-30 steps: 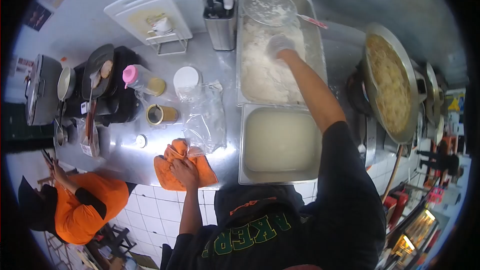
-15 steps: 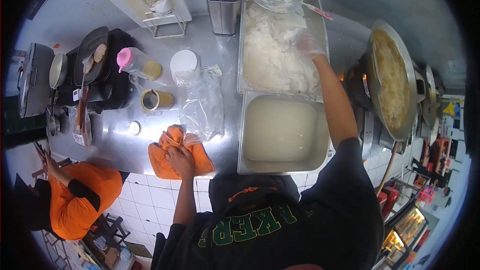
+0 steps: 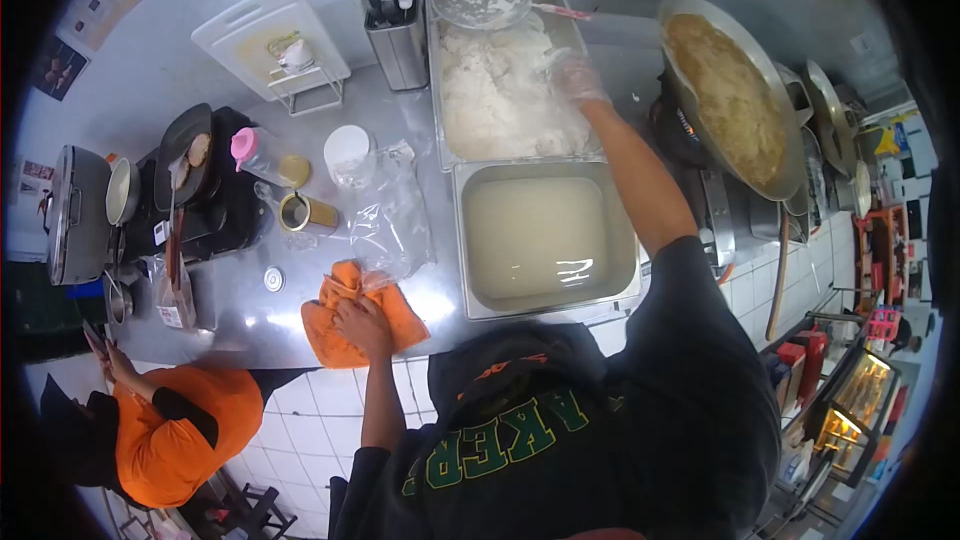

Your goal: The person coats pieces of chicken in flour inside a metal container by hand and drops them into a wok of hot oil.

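My left hand (image 3: 362, 326) rests on a bunched orange cloth (image 3: 326, 338) at the table's front edge, its fingers curled into the fabric. My right hand (image 3: 578, 78), in a clear plastic glove, is at the right side of a metal tray (image 3: 434, 115) of white flour (image 3: 490, 100). Its fingers are blurred against the flour, and I cannot see whether they hold anything. A round mesh strainer (image 3: 482, 0) lies across the tray's far end. Directly in front of the flour, a second metal pan (image 3: 462, 270) contains pale, cloudy liquid (image 3: 535, 235).
A large wok (image 3: 735, 90) of bubbling oil stands to the right. Left are a plastic bag (image 3: 392, 230), an open can (image 3: 308, 213), a pink-capped bottle (image 3: 270, 158) and a frying pan (image 3: 185, 155). A person in orange (image 3: 190, 430) is at lower left.
The view has shifted, so the table and pans appear farther left. My right hand has moved toward the flour tray's right side. My left hand stays on the cloth.
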The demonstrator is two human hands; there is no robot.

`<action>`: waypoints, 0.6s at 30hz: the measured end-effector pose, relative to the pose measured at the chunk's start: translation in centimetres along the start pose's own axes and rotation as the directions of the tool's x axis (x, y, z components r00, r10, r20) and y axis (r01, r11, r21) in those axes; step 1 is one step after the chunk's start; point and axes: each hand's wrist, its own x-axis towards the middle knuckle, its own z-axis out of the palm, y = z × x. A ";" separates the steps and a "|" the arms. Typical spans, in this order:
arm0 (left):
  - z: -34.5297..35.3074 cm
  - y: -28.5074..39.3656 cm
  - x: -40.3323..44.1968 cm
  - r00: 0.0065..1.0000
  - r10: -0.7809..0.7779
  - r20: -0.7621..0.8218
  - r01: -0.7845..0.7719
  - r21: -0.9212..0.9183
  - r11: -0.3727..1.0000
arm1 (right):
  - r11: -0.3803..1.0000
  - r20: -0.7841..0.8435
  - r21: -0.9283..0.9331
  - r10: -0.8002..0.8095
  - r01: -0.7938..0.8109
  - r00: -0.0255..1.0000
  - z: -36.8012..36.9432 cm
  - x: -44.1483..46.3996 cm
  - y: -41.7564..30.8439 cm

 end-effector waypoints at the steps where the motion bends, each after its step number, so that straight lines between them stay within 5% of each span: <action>1: -0.1 0.0 -0.1 1.000 -0.002 0.021 0.002 -0.007 1.000 | 0.998 -0.011 0.058 -0.011 0.011 1.000 1.3 -0.1 0.7; 6: 0.1 -1.2 -0.5 0.999 0.046 0.012 -0.045 -0.020 0.999 | 0.995 -0.037 0.101 0.017 -0.013 0.999 -1.5 -2.1 -0.1; 8: 0.6 -1.6 -0.6 0.994 0.091 -0.056 -0.092 -0.002 0.996 | 0.960 0.143 0.235 0.124 -0.155 0.982 -6.5 -3.4 -1.2; 11: 0.7 -1.6 -0.8 0.996 0.085 -0.037 -0.083 0.039 0.996 | 0.985 -0.136 0.162 -0.037 0.059 0.990 -9.0 -4.6 0.9; 18: 0.4 -1.4 -0.7 0.996 0.086 -0.006 -0.086 0.040 0.996 | 0.992 -0.211 0.116 0.066 -0.043 0.975 -26.7 -10.5 6.0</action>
